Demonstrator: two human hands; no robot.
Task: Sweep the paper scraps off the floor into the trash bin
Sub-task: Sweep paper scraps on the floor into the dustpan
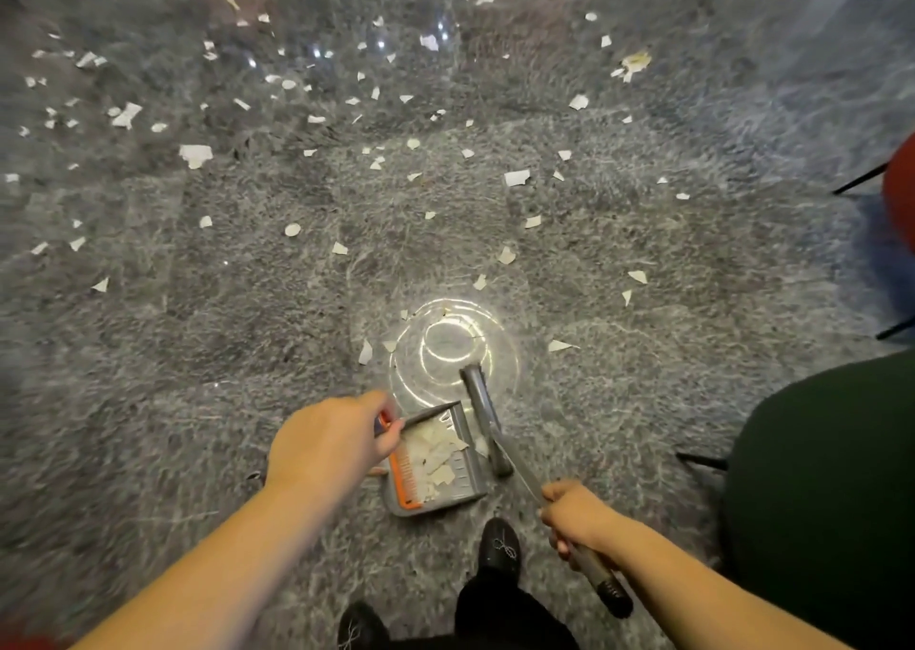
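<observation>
The dustpan (pixel 435 456), with paper scraps (pixel 438 451) gathered in it, is held by its handle in the curled fingers of the left hand (pixel 329 439). The broom (pixel 487 421) is gripped by its handle in the right hand (pixel 577 513), its head set against the dustpan's right edge between the hands. More scraps are scattered over the floor (pixel 198 352) beyond both hands.
</observation>
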